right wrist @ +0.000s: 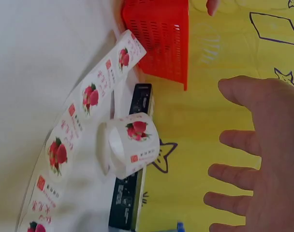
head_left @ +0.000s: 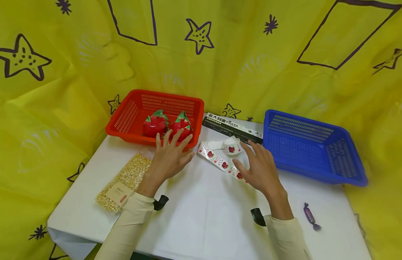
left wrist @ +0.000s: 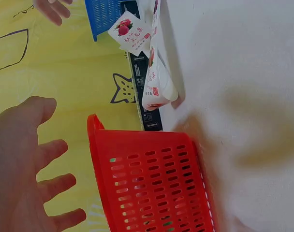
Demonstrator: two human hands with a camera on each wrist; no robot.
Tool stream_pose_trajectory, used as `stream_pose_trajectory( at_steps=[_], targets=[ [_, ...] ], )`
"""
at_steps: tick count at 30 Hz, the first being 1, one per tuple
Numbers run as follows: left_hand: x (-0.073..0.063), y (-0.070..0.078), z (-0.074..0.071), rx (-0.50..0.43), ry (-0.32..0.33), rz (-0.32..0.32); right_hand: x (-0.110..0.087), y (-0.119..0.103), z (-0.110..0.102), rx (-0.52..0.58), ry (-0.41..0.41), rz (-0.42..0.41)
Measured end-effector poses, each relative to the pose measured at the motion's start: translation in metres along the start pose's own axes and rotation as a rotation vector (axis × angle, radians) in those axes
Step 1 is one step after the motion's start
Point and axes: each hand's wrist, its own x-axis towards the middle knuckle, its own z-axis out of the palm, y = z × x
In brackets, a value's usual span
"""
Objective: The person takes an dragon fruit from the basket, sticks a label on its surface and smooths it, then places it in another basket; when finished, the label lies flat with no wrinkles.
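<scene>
My left hand (head_left: 168, 159) hovers at the front wall of the red basket (head_left: 122, 134), fingers spread and holding nothing. Two dragon fruits (head_left: 155, 124) with green tips sit inside that basket; my fingertips overlap the right one in the head view. My right hand (head_left: 260, 168) is held over the table, also with spread fingers and nothing in them. Just left of it lies a roll of stickers (right wrist: 139, 140) printed with dragon fruits. Its loose strip (right wrist: 91, 94) runs out across the white tabletop, and a white backing piece (head_left: 217, 144) shows beside the roll.
A black pasta box (head_left: 231, 128) lies behind the stickers. To its right stands a blue basket (head_left: 305, 151). A bag of corn kernels (head_left: 126, 180) lies at the left, partly behind my left hand. One purple wrapped candy (head_left: 309, 215) is near the right edge.
</scene>
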Motion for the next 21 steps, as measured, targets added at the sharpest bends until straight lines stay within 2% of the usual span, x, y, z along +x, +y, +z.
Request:
stream_pose_trajectory(
  at_steps=[21],
  targets=[
    [0.002, -0.005, -0.005, 0.008, 0.016, -0.001, 0.083, -0.045, 0.039, 0.104, -0.04, -0.089]
  ],
)
